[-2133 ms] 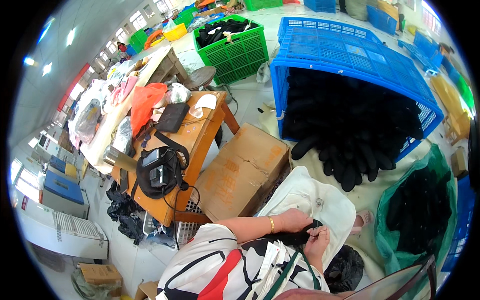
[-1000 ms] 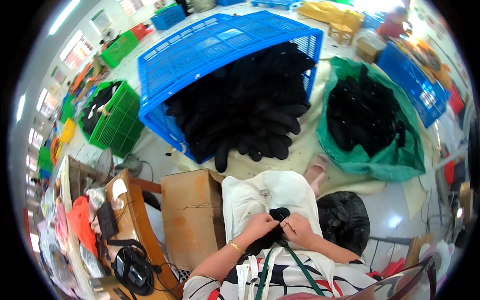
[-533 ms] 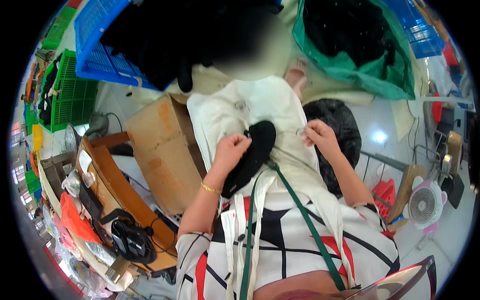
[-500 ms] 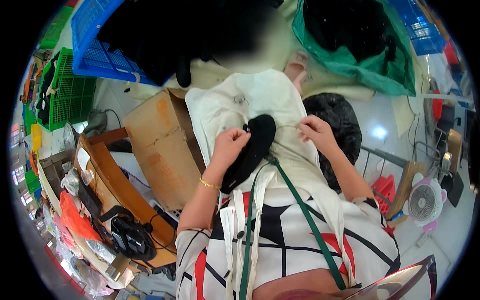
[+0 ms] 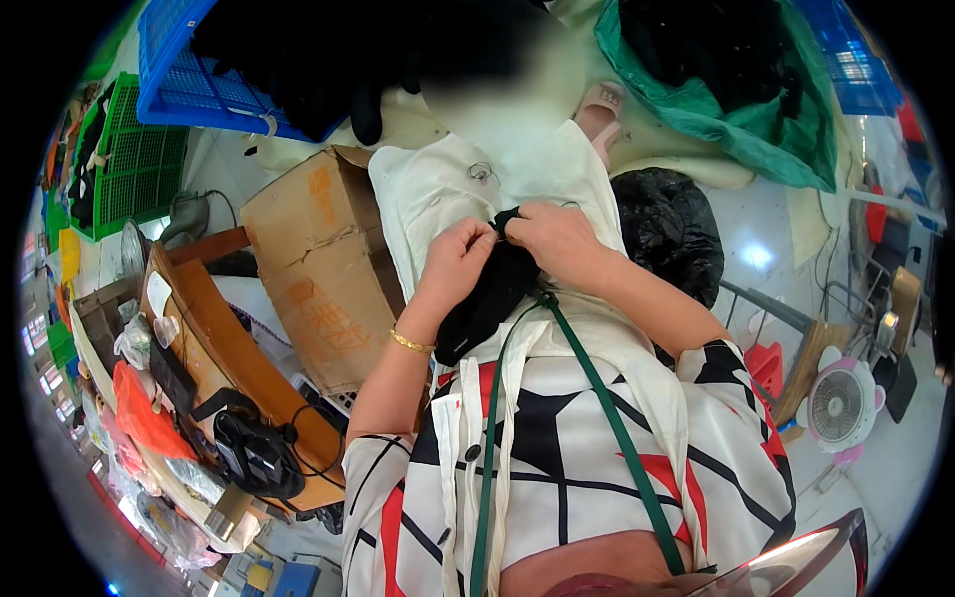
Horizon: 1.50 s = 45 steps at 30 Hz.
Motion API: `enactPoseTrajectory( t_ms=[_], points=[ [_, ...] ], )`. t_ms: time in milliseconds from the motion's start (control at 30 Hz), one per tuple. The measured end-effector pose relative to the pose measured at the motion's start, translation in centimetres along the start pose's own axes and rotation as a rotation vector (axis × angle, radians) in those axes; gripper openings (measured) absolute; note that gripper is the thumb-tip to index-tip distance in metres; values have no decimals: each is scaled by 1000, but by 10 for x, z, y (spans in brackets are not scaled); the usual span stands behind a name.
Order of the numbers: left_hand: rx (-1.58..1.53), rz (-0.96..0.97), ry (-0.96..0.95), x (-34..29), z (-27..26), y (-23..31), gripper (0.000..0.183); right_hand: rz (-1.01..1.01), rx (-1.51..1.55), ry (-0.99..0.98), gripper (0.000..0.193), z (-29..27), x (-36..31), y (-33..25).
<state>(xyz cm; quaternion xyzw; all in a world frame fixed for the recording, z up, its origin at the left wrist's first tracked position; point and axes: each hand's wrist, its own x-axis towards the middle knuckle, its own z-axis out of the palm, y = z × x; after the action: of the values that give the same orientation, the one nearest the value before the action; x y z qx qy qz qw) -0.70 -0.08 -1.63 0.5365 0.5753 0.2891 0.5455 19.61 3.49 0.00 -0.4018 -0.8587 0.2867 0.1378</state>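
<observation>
A long, rounded black cloth piece point(image 5: 484, 303) lies over the white apron point(image 5: 409, 198) on my lap. My left hand point(image 5: 459, 261) is closed in a pinch on its upper left edge. From the other side, my right hand point(image 5: 548, 237) has its fingertips closed at the upper end of the same piece. The two hands nearly touch there. Whether a needle or thread is between the fingers is too small to make out. Dark scissors-like loops point(image 5: 480, 172) show on the apron beyond my hands. A green strap point(image 5: 601, 418) hangs down my front.
A blue crate point(image 5: 220, 103) heaped with black items stands ahead on the left, and a green sack point(image 5: 731, 139) of black pieces ahead on the right. A cardboard box point(image 5: 316, 269) stands left of my lap, a black plastic bag point(image 5: 668, 234) right. A small fan point(image 5: 841, 406) is farther right.
My right hand has come in from the right, where a thin thread seemed to run from it, to the black cloth piece. The left hand keeps its hold.
</observation>
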Motion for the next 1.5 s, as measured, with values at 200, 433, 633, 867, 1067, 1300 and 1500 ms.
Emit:
enactPoseTrajectory(
  t_ms=[200,433,633,867,1067,1300,1500],
  points=[
    [-251,-248,-39,-2,1,-7,11,76,301,131,10,19,1,-5],
    [-428,-314,-20,-3,-3,-15,11,614,1181,65,11,-5,-12,-4],
    [-598,-398,7,-9,-4,-23,10,847,1463,551,8,-27,-92,74],
    [-247,-112,35,-5,2,-39,18,1091,1590,923,15,-20,-139,115],
    [396,365,158,1,-2,9,41,950,1497,873,9,-32,-121,108],
    [50,217,164,7,18,-12,34,874,1497,867,12,-40,-123,105],
    [-97,67,160,9,26,-18,26,913,1515,928,10,-52,-141,113]
  ],
)
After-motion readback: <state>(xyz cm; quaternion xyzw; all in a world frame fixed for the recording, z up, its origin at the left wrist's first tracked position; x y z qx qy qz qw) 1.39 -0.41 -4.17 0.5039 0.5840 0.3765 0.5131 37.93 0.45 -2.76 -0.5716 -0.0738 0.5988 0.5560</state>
